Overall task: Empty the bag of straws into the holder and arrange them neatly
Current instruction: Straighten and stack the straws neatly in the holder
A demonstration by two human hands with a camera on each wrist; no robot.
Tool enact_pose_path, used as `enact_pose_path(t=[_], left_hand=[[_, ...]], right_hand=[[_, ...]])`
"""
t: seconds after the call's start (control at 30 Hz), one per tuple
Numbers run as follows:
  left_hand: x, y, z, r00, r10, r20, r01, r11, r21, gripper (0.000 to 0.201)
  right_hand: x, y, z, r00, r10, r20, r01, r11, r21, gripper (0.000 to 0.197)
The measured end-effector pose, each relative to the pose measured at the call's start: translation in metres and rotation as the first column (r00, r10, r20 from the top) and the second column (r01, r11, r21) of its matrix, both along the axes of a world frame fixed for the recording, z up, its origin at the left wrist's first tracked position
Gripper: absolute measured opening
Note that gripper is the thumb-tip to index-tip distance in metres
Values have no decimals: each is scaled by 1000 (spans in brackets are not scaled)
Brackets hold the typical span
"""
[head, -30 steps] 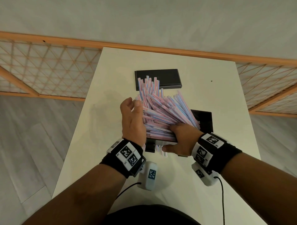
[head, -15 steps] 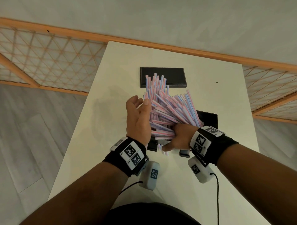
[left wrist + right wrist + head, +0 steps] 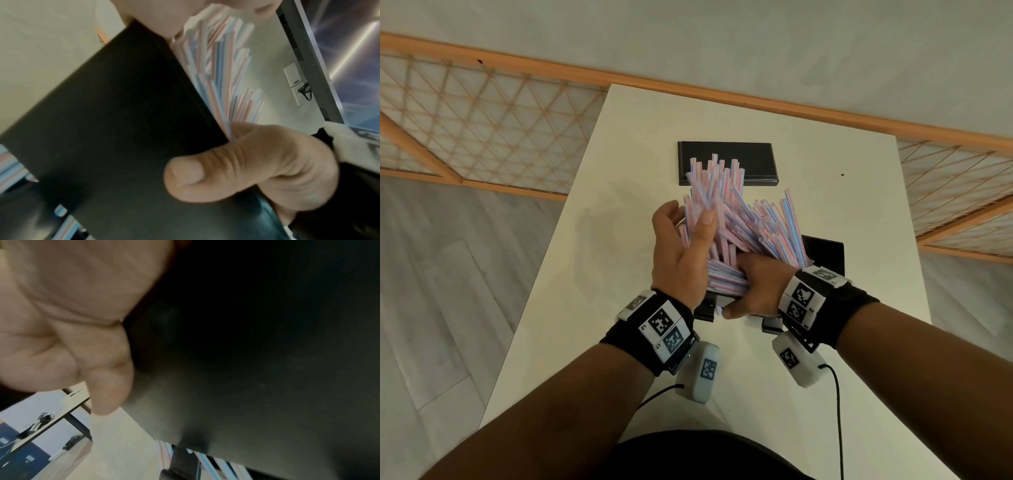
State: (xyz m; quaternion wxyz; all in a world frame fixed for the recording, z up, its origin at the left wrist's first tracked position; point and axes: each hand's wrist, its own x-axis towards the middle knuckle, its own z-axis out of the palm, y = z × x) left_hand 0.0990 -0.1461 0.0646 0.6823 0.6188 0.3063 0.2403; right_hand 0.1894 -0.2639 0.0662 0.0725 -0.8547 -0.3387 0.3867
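Note:
A loose heap of pink, blue and white striped straws (image 3: 750, 222) fans up out of a black holder (image 3: 703, 310) on the white table (image 3: 613, 260). My left hand (image 3: 686, 221) is at the heap's left side, thumb and curled fingers around an upright bunch. My right hand (image 3: 751, 286) is at the holder's front right, fingers buried in the straws. In the left wrist view its thumb (image 3: 205, 175) presses the holder's black outer wall (image 3: 102, 113), with straws (image 3: 224, 65) rising behind the rim. The right wrist view shows mostly the dark wall (image 3: 267, 353).
A flat black rectangular piece (image 3: 750, 161) lies on the table beyond the straws. Another black panel (image 3: 827, 255) shows behind my right wrist. An orange-framed mesh railing (image 3: 482, 113) runs past the table's far and side edges. Bare tabletop lies left and right.
My left hand has shifted in around the left bunch, and those straws now stand more upright. My right hand stays at the holder's front.

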Motion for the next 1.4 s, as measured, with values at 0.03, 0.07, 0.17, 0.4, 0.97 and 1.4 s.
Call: enact_pose_path(t=[0.03, 0.07, 0.17, 0.4, 0.97, 1.4], left_hand=[[0, 0, 0, 1000, 2, -7, -2, 1000, 12, 87], [-1, 1, 1, 1000, 9, -8, -8, 1000, 18, 88], [-2, 4, 8, 996, 55, 65, -56, 998, 6, 89], [3, 22, 31, 973, 133, 186, -148, 986, 71, 83], [4, 18, 17, 999, 17, -39, -13, 996, 91, 79], [5, 11, 9, 996, 71, -63, -78, 989, -122, 85]], right_hand=[[0, 0, 0, 1000, -9, 14, 8, 1000, 20, 59], [0, 0, 1, 1000, -13, 26, 12, 999, 44, 59], [1, -3, 4, 998, -37, 44, 31, 992, 124, 72], [2, -16, -3, 996, -66, 65, 60, 994, 88, 60], [-14, -33, 13, 964, -106, 242, 47, 970, 238, 84], [-19, -44, 3, 973, 5, 230, -20, 998, 63, 64]])
